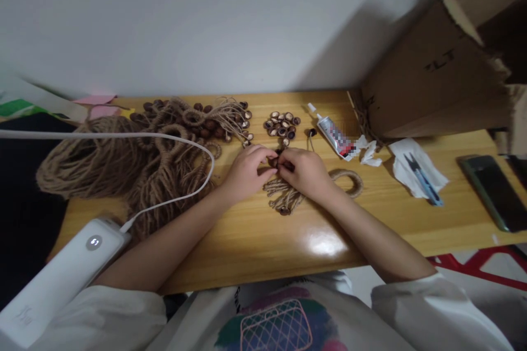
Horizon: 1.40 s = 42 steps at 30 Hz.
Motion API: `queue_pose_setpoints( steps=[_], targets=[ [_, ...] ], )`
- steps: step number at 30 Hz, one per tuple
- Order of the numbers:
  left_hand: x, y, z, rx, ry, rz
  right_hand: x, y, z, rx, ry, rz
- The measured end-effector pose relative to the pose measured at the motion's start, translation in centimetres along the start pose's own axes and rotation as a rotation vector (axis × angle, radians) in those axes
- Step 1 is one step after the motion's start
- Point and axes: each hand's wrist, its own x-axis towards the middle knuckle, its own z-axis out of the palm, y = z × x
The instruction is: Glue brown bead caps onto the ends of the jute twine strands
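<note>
My left hand (249,171) and my right hand (308,171) meet at the middle of the table, fingers pinched round a small dark brown nutshell (272,162). My fingers cover part of it. Below the right hand lies a twine tassel (284,192) with a brown shell (285,211) at its lower end. A twine-wrapped ring (356,184) shows beside the right wrist. Just beyond the hands, several hollow shell pieces (281,124) sit in a cluster. One dark shell (312,132) with a strand of twine lies to their right.
Left are a twine coil (90,159), a heap of twine tassels (164,175) and a white power bank (66,279) with its cable (185,140). Right are a glue tube (335,137), crumpled tissue (368,152), blue thread snips (424,181), a phone (496,192) and a cardboard box (432,77).
</note>
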Motion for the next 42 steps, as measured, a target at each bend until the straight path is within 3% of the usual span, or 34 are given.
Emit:
queue_pose_setpoints(
  steps=[4,8,12,24,42],
  targets=[
    [-0.11,0.29,-0.12,-0.011,0.02,0.028,0.01,0.01,-0.02,0.006,-0.005,0.006],
    [-0.23,0.83,-0.47,0.032,0.15,0.071,-0.01,-0.03,-0.03,-0.006,-0.003,0.004],
    [-0.31,1.02,-0.62,0.144,0.219,0.017,-0.06,-0.05,0.05,-0.024,0.006,0.003],
    [-0.21,0.78,-0.47,0.115,0.152,-0.058,0.03,0.02,0.03,-0.03,0.007,-0.013],
    [-0.22,0.59,-0.25,0.112,0.165,-0.057,-0.06,-0.13,-0.16,-0.028,-0.009,0.007]
  ],
)
